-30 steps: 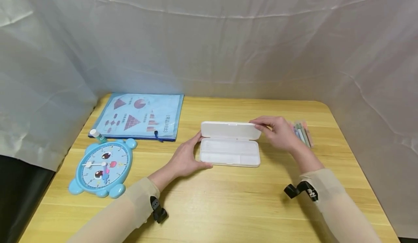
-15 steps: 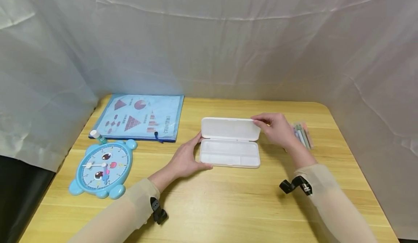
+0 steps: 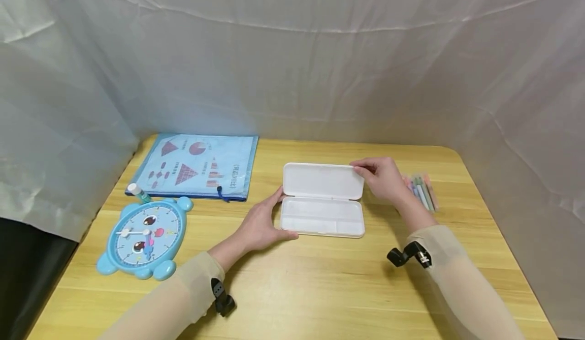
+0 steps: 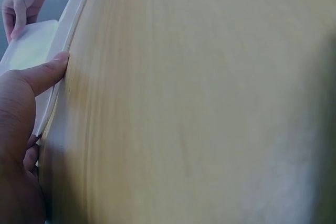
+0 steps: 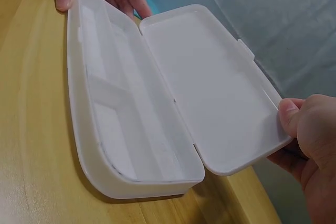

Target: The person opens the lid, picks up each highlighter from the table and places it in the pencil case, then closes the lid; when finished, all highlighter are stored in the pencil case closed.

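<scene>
A white plastic pencil case [image 3: 321,217] lies on the table with its lid [image 3: 323,180] raised and tilted back. In the right wrist view its divided compartments [image 5: 113,103] show nothing inside. My left hand [image 3: 258,224] grips the left end of the case, thumb at the front edge and fingers at the back corner. With thumb and fingers my right hand [image 3: 384,180] pinches the lid's upper right corner. The left wrist view shows the left thumb [image 4: 50,72] pressed on the case's front side.
Several pastel pens [image 3: 422,192] lie right of the right hand. To the left are a blue animal-shaped toy clock [image 3: 146,238], a small white-capped bottle [image 3: 139,192] and a blue zip folder [image 3: 196,166]. Grey cloth [image 3: 292,65] hangs behind the table [image 3: 311,289].
The right hand has swung the lid farther up and back, so more of its inner face shows. The left hand has stayed on the case.
</scene>
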### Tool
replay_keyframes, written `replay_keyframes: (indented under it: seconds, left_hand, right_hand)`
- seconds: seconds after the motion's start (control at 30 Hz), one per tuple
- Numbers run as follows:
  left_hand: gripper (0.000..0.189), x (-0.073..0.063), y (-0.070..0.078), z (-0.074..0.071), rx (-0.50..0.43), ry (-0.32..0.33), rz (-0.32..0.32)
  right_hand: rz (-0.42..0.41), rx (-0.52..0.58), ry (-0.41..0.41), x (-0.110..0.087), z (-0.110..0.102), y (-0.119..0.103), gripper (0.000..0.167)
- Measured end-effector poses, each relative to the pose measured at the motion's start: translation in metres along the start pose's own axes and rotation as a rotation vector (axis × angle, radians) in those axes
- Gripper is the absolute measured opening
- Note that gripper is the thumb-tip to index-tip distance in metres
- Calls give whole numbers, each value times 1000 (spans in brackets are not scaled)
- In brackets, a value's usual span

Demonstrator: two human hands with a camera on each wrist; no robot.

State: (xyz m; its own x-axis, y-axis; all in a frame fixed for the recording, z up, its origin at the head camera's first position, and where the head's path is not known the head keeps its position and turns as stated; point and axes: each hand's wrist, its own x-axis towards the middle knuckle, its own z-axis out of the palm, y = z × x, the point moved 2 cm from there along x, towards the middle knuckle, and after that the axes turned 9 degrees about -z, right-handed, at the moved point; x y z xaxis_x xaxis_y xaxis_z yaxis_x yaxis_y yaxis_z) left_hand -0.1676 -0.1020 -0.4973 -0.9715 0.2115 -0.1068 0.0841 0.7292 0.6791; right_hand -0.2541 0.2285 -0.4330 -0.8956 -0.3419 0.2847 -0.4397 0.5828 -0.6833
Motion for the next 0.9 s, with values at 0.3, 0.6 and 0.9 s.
replay_keyframes:
  seconds: [0.3, 0.6, 0.9]
  left_hand:
    - [136, 0, -1, 1, -12, 3, 22]
    - [104, 0, 3, -5, 86, -19, 98]
    - [119, 1, 9, -8, 193, -75, 84]
  right_hand:
    - [28, 10, -16, 0, 0, 0, 21]
    - [8, 16, -12, -1, -1, -4, 20]
    - [-2, 17, -19, -3, -1, -5, 20]
